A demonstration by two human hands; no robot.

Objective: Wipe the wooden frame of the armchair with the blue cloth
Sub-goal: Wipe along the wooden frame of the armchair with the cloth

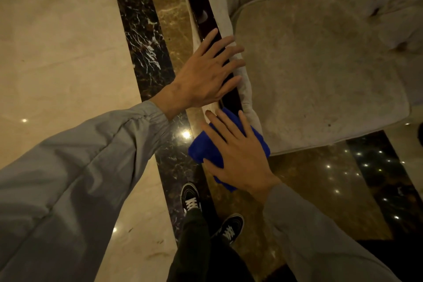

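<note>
On the armrest's near end, right hand [238, 151] presses soft, bunching blue cloth [206, 151] flat-fingered onto glossy wooden frame [206, 7]; left hand [206, 73] rests flat, holding nothing.

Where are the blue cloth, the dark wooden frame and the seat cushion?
blue cloth [201, 147]: head view, left fold.
wooden frame [201, 7]: head view, glossy top strip.
seat cushion [320, 71]: head view, middle.
</note>
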